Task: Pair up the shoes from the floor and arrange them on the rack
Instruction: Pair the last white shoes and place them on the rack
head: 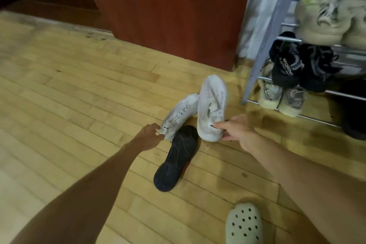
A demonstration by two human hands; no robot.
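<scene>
The left white sneaker (179, 114) and the right white sneaker (212, 108) are side by side and touching near the middle of the wooden floor (69, 89), heels toward the person. The left one's toe slants to about 1 o'clock and the right one's to 12. The left hand (148, 137) has its fingers (158, 130) pinched on the heel of the left white sneaker. The right hand (242, 130) grips the right white sneaker's heel, thumb on top and fingers curled beneath. Whether either shoe is clear of the floor cannot be told. At 6 o'clock of the pair, just beside both heels, a black shoe (176, 157) lies sole up. At 3 o'clock stands the metal rack (276, 20), with beige sneakers (324, 18) on the upper tier, black sneakers (303, 65) below them and a beige-grey pair (281, 99) lowest. At 5 o'clock, well apart, is a pale clog (243, 224). At 12 o'clock rises a red-brown panel (168, 6).
</scene>
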